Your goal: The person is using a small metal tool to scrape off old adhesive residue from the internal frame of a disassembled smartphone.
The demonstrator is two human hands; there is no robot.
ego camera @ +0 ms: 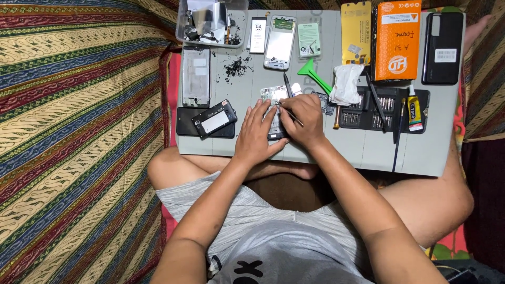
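My left hand (258, 131) lies flat on the grey work mat (315, 147), fingers pressing down on a small opened phone body (274, 96) with a green circuit board showing at its top. Just to the right, my right hand (304, 118) is closed around a thin metal tool (292, 117), probably tweezers, whose tip rests against the phone body. Most of the phone is hidden under both hands.
On the mat lie a phone frame (196, 76), a black back piece (213, 119), a clear tray of parts (211, 22), a silver phone (280, 42), a green pry tool (314, 74), a screwdriver bit set (384, 108), a glue tube (414, 110), an orange box (398, 39) and a black phone cover (443, 47).
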